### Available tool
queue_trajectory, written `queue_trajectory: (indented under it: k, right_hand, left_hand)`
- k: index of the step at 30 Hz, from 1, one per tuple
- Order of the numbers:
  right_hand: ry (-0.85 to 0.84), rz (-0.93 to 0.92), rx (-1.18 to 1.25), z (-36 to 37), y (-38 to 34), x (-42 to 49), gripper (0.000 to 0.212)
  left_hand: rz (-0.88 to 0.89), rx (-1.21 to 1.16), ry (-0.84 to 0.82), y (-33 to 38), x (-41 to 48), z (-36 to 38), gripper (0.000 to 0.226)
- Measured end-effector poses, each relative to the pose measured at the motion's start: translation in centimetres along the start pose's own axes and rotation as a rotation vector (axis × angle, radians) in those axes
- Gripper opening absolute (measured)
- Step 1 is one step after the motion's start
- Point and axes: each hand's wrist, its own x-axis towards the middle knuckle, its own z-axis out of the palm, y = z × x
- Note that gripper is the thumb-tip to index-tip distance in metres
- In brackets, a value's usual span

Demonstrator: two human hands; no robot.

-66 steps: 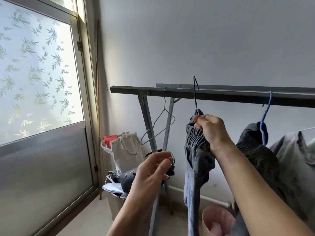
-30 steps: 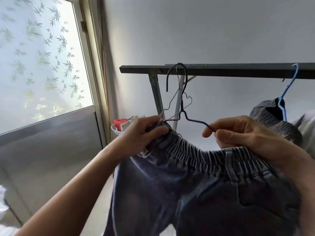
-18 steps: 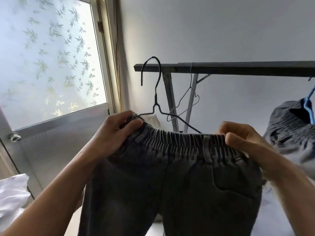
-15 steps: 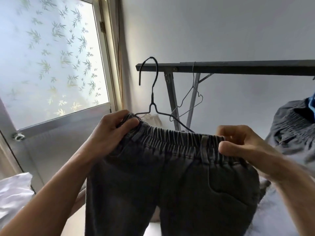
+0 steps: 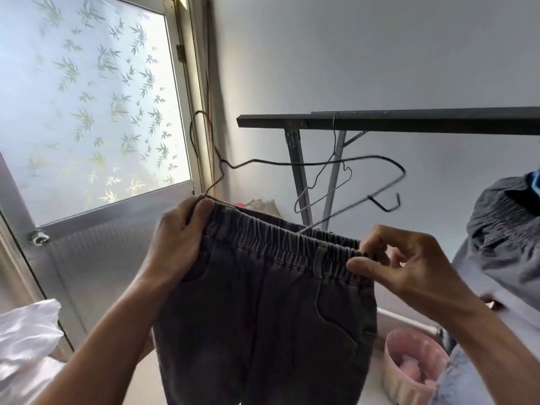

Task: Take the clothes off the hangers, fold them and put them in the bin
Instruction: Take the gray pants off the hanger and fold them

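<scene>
Head view: dark grey denim trousers [image 5: 263, 317] are held up in front of the drying rack [image 5: 409, 122], clear of its bar. Left hand [image 5: 178, 241] grips the left end of the elastic waistband together with a wire of the black hanger [image 5: 280, 164]. Right hand [image 5: 415, 267] pinches the right end between thumb and forefinger. The hanger is off the bar and tilted, one shoulder out above the waistband, the other tucked at the left hand. Step: freeing the hanger. Next likely needs that tucked end slid out without snagging, the hanger put aside, then folding. Another grey garment [image 5: 502, 229] hangs at right.
</scene>
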Motion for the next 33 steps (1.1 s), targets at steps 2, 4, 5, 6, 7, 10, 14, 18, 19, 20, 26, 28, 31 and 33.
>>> queue_trajectory:
  k: [2, 4, 5, 6, 7, 10, 14, 18, 19, 20, 26, 28, 31, 33]
  right_hand:
    - [0.117, -0.048, -0.107, 0.2, 0.1, -0.1, 0.022]
    - [0.317, -0.084, -0.15, -0.3, 0.0, -0.2, 0.029]
    - [0.414, -0.113, -0.188, -0.4, -0.2, -0.2, 0.032]
    - [0.489, -0.17, -0.274, -0.4, -0.6, 0.1, 0.033]
    - [0.525, -0.243, -0.407, -0.1, -1.3, 0.5, 0.029]
    - [0.339, -0.291, -0.732, 1.8, -2.7, 3.0, 0.042]
    - [-0.027, -0.122, -0.564, 4.1, -4.0, 5.2, 0.04]
    - [-0.028, -0.15, -0.588, 3.9, -4.7, 6.0, 0.017]
    - [-0.034, -0.13, -0.606, 3.9, -4.9, 6.0, 0.015]
    - [-0.044, -0.106, -0.613, 3.9, -5.0, 6.1, 0.013]
    - [-0.027, 0.056, -0.624, 0.6, -5.5, 6.7, 0.015]
    - [0.016, 0.115, -0.685, -1.8, -5.7, 7.0, 0.017]
    - [0.101, 0.202, -0.742, -4.2, -5.5, 7.5, 0.02]
    - [0.125, 0.245, -0.788, -4.6, -4.8, 7.9, 0.021]
  left_hand:
    - [0.021, 0.073, -0.028, 0.5, -0.8, 0.9, 0.024]
    - [0.038, 0.075, -0.074, 0.6, -1.5, 1.2, 0.023]
    - [0.051, 0.071, -0.105, 0.7, -1.9, 1.3, 0.02]
    - [0.067, 0.07, -0.134, 0.7, -2.3, 1.5, 0.017]
    - [0.087, 0.07, -0.156, 0.8, -2.8, 1.9, 0.014]
    - [0.108, 0.028, -0.189, 1.2, -3.7, 3.2, 0.011]
    - [0.008, -0.15, -0.207, 1.7, -4.4, 4.3, 0.011]
    - [-0.169, -0.4, -0.284, 1.5, -5.4, 4.3, 0.009]
    - [-0.184, -0.429, -0.295, 1.4, -5.5, 4.3, 0.008]
    - [-0.188, -0.443, -0.301, 1.4, -5.6, 4.3, 0.008]
    - [-0.216, -0.382, -0.197, -0.5, -5.5, 3.6, 0.01]
    - [-0.217, -0.25, -0.149, -2.0, -5.6, 3.1, 0.013]
    - [-0.182, 0.106, -0.12, -3.6, -6.0, 3.1, 0.012]
    - [-0.19, 0.199, -0.153, -3.6, -6.2, 3.6, 0.015]
